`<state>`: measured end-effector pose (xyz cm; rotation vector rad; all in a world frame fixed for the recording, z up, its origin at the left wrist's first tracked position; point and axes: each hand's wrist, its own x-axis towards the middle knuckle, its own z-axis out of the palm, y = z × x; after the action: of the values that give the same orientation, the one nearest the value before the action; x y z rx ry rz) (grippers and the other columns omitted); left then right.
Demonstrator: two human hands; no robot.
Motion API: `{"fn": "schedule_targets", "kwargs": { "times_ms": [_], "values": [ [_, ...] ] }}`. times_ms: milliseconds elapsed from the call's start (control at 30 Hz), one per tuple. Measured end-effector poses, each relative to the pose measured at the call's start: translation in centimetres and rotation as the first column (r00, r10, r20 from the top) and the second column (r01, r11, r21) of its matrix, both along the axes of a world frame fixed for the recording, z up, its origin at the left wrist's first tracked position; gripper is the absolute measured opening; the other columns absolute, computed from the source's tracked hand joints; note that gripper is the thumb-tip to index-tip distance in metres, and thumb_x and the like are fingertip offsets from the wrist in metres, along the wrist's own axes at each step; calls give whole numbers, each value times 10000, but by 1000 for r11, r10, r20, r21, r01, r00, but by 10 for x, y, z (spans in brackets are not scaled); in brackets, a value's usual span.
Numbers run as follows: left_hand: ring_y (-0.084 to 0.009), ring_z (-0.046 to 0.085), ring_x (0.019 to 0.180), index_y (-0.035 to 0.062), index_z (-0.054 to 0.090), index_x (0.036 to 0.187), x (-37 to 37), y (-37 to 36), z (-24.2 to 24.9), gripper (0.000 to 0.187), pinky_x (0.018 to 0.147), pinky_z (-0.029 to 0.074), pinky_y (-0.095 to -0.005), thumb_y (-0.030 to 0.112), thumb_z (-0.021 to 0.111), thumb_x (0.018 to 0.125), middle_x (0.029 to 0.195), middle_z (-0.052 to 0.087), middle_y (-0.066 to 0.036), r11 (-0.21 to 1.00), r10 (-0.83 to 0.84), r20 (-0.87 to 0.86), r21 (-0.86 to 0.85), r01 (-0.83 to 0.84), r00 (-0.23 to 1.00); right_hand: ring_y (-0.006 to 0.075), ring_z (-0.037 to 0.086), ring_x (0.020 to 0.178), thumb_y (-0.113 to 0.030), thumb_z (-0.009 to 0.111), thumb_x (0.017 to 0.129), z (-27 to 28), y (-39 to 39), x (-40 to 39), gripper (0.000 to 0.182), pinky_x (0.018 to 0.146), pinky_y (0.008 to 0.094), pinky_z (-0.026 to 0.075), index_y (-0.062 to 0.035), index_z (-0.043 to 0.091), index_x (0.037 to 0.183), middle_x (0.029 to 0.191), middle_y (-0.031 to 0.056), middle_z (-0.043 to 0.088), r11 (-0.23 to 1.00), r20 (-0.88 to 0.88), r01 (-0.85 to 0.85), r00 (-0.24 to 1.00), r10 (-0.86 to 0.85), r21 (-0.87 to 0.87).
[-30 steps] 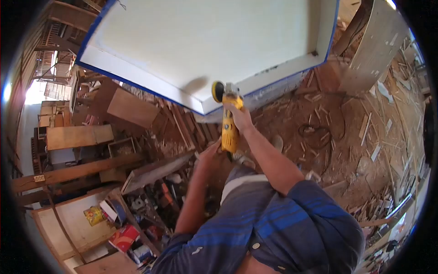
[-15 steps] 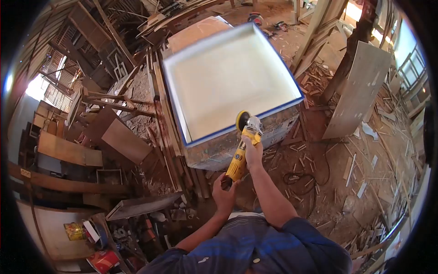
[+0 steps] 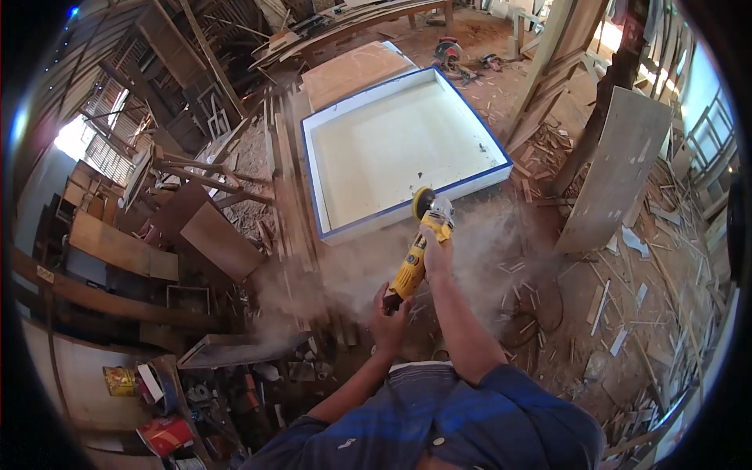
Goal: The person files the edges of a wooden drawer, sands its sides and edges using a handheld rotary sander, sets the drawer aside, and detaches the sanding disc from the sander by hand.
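Note:
A yellow angle grinder with a round yellow disc is held between my two hands. My right hand wraps round its front part, just behind the silver head. At the back end, my left hand grips the dark rear of the body. The disc is right at the near edge of a shallow white tray-like box with blue rims. Small dark specks lie inside the box beyond the disc.
Pale dust hangs around the box's near side and over the floor. Wood boards lie on the left, with a red container below. A panel leans at right. Wood scraps and a cable cover the floor. Red tools sit behind the box.
A dust cloud has spread below and beside the box, hiding the block under it. The box sits lower at its far edge in view, and dark specks show inside. Both hands keep their grip.

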<state>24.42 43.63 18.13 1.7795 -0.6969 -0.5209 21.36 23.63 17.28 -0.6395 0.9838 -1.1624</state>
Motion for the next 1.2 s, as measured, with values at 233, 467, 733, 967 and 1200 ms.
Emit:
{"fn": "schedule_targets", "kwargs": {
  "times_ms": [233,467,733,967,1200],
  "values": [
    [-140,681,1100,7,517,1490,-6,-3,17,668,935,567,-306,218,847,948,1206,719,-115,978,-158,-159,-161,133,975,141,661,775,-274,777,946,24,-24,-31,356,702,326,556,-57,681,1212,910,12,658,1000,60,7,998,-7,2],
    [-129,668,1047,-7,616,1338,19,-17,36,379,953,545,-295,171,738,1027,1189,700,-80,980,-106,-314,-196,45,943,215,686,664,-282,748,961,36,-54,-62,330,587,371,592,-67,633,1185,851,58,636,998,169,-53,984,56,-19],
    [-170,711,1032,-8,720,1222,80,-10,41,323,940,553,-333,235,752,1011,1104,760,-79,998,-65,-63,-22,64,996,240,695,656,-312,742,962,51,-89,-96,335,588,381,601,-72,615,1158,832,80,657,997,202,-73,977,69,10],
    [-403,698,1155,10,709,1238,175,-61,-41,500,1047,532,-494,328,828,871,1164,741,-214,915,-310,363,365,172,879,232,695,692,-343,747,951,6,-138,-142,349,617,379,595,-63,636,1128,848,75,661,997,92,59,994,-63,39],
    [-407,626,1280,44,631,1349,203,-215,-89,647,1191,408,-529,334,862,819,1328,680,-218,918,-395,747,337,208,535,251,698,727,-425,713,947,9,-136,-180,390,685,412,608,-65,621,1062,826,89,665,974,53,133,988,-144,182]
  ]
}}
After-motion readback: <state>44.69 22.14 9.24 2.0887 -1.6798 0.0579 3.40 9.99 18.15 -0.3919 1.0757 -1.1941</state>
